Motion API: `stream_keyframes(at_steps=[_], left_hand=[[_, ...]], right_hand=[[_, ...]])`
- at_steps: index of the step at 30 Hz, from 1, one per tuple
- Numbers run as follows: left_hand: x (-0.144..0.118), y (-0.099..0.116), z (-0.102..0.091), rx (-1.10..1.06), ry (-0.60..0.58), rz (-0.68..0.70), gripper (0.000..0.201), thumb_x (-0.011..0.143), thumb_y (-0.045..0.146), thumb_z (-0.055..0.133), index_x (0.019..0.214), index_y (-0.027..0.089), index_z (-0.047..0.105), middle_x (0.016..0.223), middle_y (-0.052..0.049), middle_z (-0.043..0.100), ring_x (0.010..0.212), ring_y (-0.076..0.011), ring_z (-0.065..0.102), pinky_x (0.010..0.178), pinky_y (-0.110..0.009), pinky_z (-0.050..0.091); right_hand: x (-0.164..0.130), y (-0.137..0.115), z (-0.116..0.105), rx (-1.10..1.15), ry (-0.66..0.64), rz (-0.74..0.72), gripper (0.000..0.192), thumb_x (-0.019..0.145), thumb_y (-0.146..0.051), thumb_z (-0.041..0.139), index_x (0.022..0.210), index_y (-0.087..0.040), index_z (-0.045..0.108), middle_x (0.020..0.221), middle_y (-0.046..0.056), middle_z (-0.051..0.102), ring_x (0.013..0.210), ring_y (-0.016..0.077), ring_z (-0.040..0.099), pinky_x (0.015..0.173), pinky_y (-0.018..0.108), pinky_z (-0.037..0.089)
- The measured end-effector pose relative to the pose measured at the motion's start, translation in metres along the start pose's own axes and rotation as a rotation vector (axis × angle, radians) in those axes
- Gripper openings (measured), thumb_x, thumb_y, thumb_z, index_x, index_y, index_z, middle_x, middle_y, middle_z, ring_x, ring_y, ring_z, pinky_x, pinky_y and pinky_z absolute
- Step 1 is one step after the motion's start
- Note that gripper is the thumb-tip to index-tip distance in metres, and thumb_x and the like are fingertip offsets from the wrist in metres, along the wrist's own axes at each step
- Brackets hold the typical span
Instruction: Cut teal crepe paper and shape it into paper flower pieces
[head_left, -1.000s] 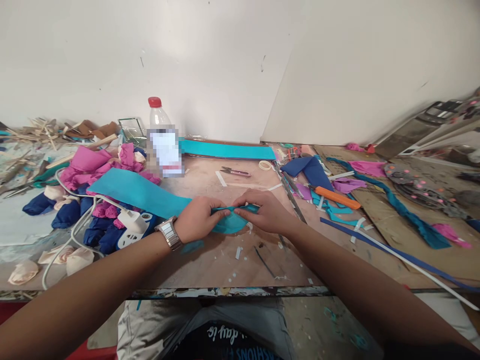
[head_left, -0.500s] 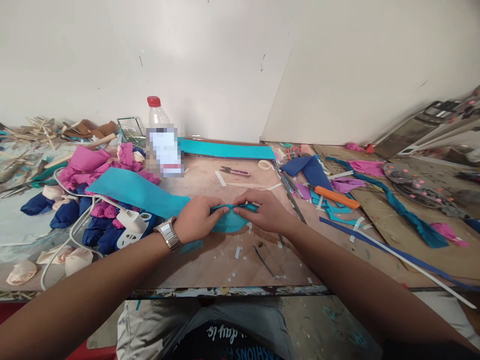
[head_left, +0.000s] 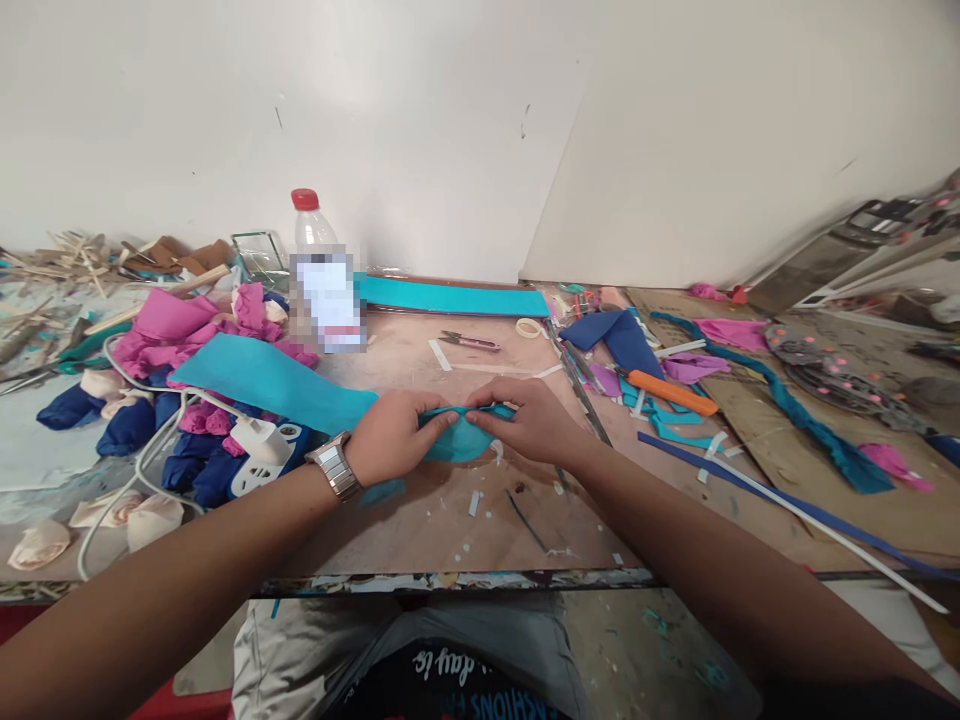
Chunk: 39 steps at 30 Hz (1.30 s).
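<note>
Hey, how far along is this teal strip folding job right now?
Looks done: finished folded pieces, navy, pink and cream, piled at the left. In hand: the left hand and right hand pinch a fold into the near end of the teal strip; most of it trails flat to the left. Left, probably: the rest of that strip, plus a second teal strip lying flat by the wall.

We have bare tabletop (head_left: pixel 450 520) open just before our hands. To the left, a white power strip (head_left: pixel 259 450) and its cable (head_left: pixel 142 470) crowd the way among blue fabric rolls (head_left: pixel 127 425). Rightward, a metal ruler (head_left: pixel 577 385) and an orange utility knife (head_left: pixel 671 393) lie across the path; behind, a water bottle (head_left: pixel 319 270) stands upright.
</note>
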<state>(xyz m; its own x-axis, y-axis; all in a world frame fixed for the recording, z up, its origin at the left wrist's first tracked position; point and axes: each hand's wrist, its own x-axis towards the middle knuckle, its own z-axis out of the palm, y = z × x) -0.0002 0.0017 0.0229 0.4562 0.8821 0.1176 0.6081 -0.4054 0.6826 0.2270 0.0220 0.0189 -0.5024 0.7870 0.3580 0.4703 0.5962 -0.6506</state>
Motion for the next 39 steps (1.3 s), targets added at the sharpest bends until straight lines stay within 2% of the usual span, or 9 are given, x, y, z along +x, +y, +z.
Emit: stream_keyframes(at_steps=[29, 39], left_hand=[[-0.0007, 0.0007, -0.0013, 0.018, 0.002, 0.004, 0.038, 0.101, 0.041, 0.049, 0.080, 0.018, 0.070, 0.072, -0.001, 0.067, 0.067, -0.0156, 0.055, 0.063, -0.028, 0.033], [-0.0007, 0.0006, -0.0017, -0.023, -0.002, 0.003, 0.040, 0.101, 0.042, 0.049, 0.078, 0.017, 0.069, 0.068, 0.000, 0.064, 0.064, -0.0144, 0.053, 0.061, -0.028, 0.031]], right_hand=[[0.0000, -0.0021, -0.0003, -0.001, 0.016, -0.009, 0.010, 0.087, -0.027, 0.072, 0.091, -0.021, 0.079, 0.086, 0.003, 0.079, 0.077, 0.0170, 0.072, 0.072, 0.028, 0.055], [0.0000, -0.0027, -0.0001, 0.028, 0.005, -0.014, 0.015, 0.088, -0.029, 0.070, 0.097, -0.021, 0.079, 0.091, 0.005, 0.080, 0.083, 0.0192, 0.074, 0.075, 0.029, 0.056]])
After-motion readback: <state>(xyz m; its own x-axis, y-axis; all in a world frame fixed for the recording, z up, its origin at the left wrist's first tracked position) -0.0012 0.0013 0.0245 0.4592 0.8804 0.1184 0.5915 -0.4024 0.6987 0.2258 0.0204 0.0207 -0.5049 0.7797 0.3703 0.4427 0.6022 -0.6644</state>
